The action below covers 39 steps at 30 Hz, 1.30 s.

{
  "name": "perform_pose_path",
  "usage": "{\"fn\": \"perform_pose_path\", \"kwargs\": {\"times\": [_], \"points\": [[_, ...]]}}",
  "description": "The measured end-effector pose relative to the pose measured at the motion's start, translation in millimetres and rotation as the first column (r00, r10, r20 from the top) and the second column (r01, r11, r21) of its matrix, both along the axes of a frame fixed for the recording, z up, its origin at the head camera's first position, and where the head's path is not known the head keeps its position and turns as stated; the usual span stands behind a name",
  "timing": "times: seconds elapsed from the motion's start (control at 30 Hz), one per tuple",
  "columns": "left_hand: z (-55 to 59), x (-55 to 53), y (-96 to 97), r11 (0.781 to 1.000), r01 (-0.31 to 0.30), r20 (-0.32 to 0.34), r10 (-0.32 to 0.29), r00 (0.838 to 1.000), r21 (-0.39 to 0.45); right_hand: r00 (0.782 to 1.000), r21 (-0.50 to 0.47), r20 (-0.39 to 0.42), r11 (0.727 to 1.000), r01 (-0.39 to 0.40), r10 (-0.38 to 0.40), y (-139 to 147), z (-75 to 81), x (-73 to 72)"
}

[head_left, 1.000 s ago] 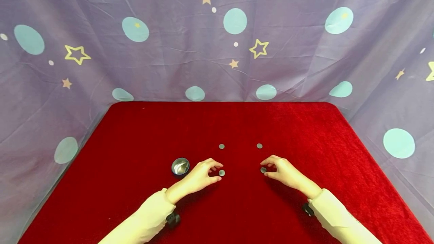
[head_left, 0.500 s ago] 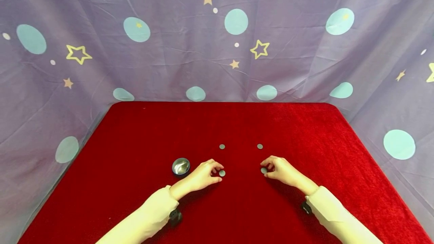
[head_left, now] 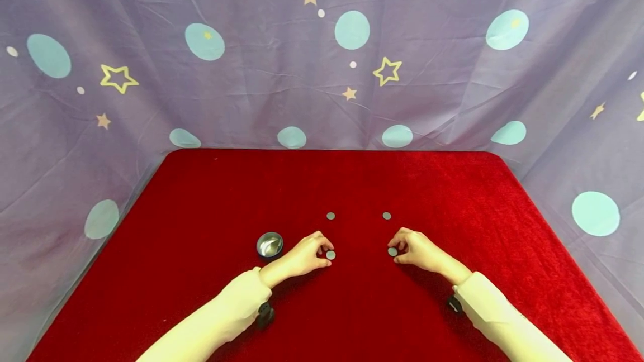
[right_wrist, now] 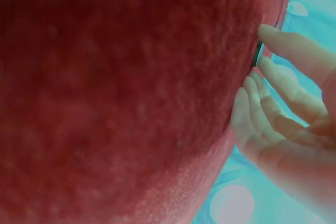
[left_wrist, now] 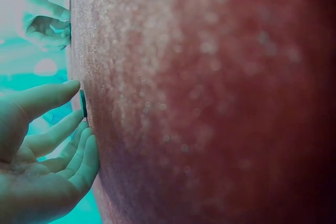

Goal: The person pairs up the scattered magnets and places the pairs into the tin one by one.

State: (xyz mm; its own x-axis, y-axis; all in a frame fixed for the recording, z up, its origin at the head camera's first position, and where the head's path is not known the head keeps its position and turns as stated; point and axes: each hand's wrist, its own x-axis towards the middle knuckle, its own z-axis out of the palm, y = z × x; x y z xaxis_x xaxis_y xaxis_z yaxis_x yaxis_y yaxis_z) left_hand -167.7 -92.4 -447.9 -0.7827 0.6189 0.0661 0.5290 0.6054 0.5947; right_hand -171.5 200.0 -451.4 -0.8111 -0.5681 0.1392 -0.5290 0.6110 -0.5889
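Observation:
Two small flat grey discs lie on the red cloth, one at each hand. My left hand (head_left: 306,256) has its thumb and index finger at opposite edges of the left disc (head_left: 330,255), pinching it at the cloth. In the left wrist view this disc (left_wrist: 83,103) shows edge-on between the two fingertips. My right hand (head_left: 418,250) pinches the right disc (head_left: 392,251) the same way, the other fingers curved beside it. Its dark edge (right_wrist: 258,54) shows between thumb and index finger in the right wrist view.
Two more grey discs, a left one (head_left: 330,216) and a right one (head_left: 387,215), lie farther back on the red cloth (head_left: 251,189). A round metal tin (head_left: 270,246) stands just left of my left hand. A patterned purple curtain (head_left: 282,88) encloses the table.
The thumb and fingers of my left hand have drawn closer together around its disc. My right fingertips have closed slightly on theirs. The discs and tin have stayed in place.

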Motion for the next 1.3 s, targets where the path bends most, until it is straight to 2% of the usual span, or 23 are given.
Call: {"fn": "perform_pose_path", "kwargs": {"times": [0.5,1.1,1.3], "points": [[-1.8,-5.1,6.0,1.0,-0.007,-0.088,0.005,0.996,-0.028,0.999,0.032,0.018,0.998,0.046,-0.046,-3,-1.8,-4.6],[3.5,-5.3,13.4,0.997,0.022,-0.036,-0.025,0.999,-0.077,0.999,0.025,0.045,0.999,0.025,-0.026,-12,1.0,-1.6],[2.7,-5.2,18.3,0.997,0.034,-0.042,-0.037,0.998,-0.069,0.998,0.016,0.057,1.0,0.002,-0.003,-17,1.9,-0.2]]}}
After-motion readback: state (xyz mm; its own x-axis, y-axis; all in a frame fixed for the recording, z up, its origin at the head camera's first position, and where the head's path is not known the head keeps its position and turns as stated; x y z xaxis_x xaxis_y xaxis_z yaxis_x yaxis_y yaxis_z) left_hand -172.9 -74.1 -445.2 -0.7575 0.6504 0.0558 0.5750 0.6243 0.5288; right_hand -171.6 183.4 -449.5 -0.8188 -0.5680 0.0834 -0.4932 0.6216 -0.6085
